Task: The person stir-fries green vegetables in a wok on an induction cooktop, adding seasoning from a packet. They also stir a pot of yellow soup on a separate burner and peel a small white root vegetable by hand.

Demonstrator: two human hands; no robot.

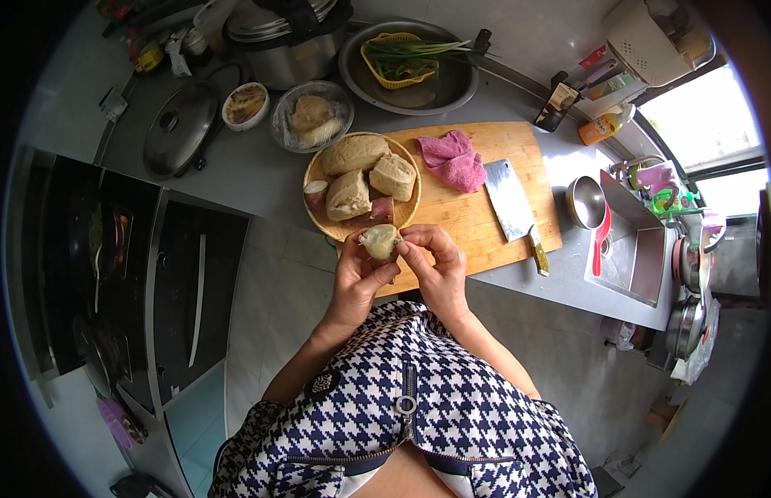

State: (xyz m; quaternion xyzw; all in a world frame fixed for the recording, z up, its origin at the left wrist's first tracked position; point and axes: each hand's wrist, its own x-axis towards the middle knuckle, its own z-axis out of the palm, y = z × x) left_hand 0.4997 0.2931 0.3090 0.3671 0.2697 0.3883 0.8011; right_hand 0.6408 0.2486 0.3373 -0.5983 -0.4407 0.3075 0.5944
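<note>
A pale piece of sweet potato [380, 241] is between my hands, just in front of the woven basket. My left hand [359, 274] holds it from the left and below. At its right edge, the thumb and fingertips of my right hand [436, 264] pinch it; whether they grip loose skin there is too small to tell. The round woven basket [311, 163] holds several steamed buns [354, 154] and red-skinned sweet potato pieces [379, 213]. It partly overlaps the left side of a wooden cutting board [448, 218].
On the board lie a pink cloth [454, 160] and a cleaver [507, 199], its handle towards me. Behind stand a covered bowl [312, 117], a small white bowl [245, 107] and a large metal basin [448, 103]. A sink [641, 261] with a metal bowl [586, 202] is at right.
</note>
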